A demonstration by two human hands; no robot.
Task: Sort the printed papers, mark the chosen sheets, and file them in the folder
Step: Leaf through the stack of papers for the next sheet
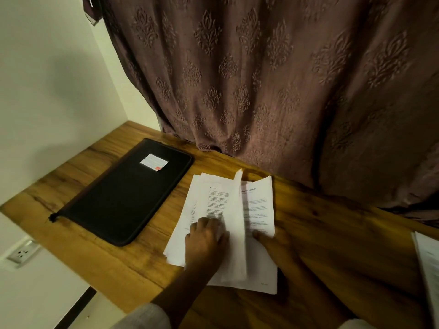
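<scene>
One black folder [123,193] lies closed on the wooden desk [332,233], left of the printed papers [257,210] and apart from them. Left hand [206,236] rests knuckles-up on the stack's left half, fingers bent; blur hides whether it pinches the raised sheet [237,224]. Right hand [275,242] lays flat fingers on the stack's right edge, grasping nothing. More sheets [427,257] lie far right.
</scene>
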